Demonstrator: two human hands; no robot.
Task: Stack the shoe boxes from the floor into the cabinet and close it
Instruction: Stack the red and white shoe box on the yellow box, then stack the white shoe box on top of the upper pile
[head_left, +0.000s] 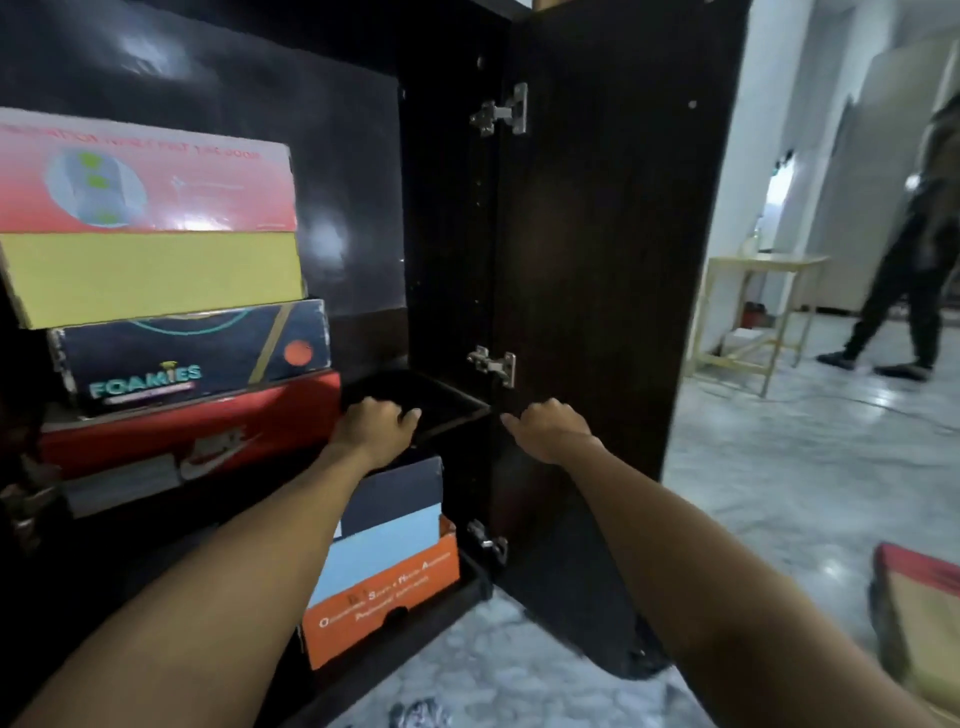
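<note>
Cabinet (447, 208) shelf carries stacked shoe boxes (156, 280) (red lowest).
</note>
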